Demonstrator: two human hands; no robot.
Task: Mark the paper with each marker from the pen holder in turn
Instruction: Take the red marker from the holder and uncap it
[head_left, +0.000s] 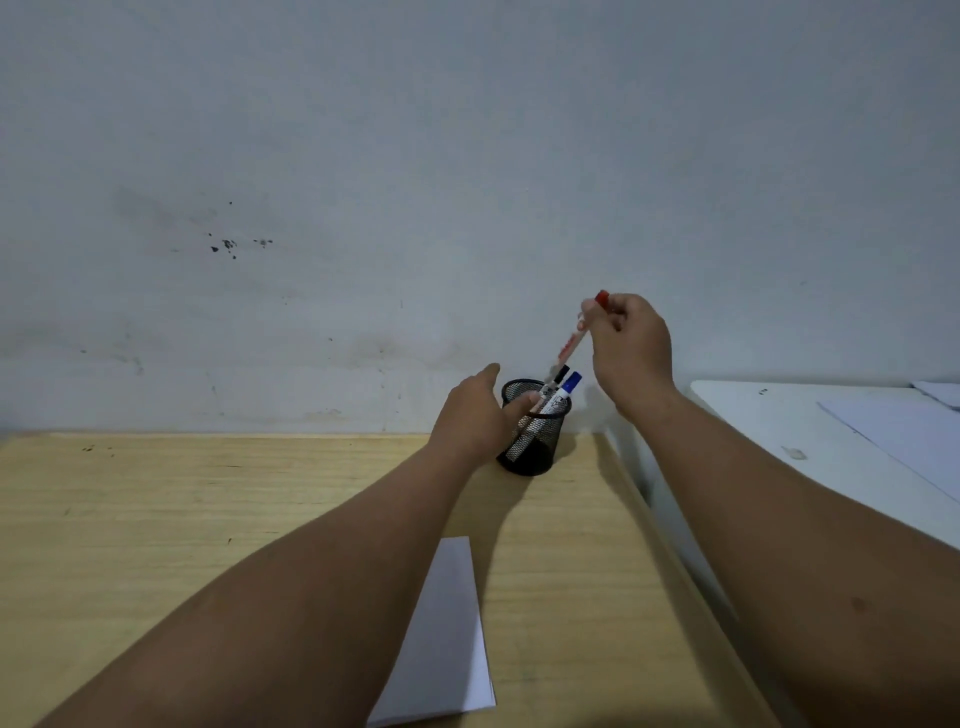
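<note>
Dim, flat indoor light. Soft shadows fall toward 5 o'clock beneath forearms. Wide-angle bowing at edges. Slight overall softness, no glare.

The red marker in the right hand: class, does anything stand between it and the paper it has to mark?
Nothing visible does. The right hand holds the red marker above the pen holder. The paper lies nearer on the wooden table, between the forearms, with bare tabletop from the holder to it.

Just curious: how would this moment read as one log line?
right hand: holds red marker above pen holder | left hand: steadies holder | paper: on desk
</note>
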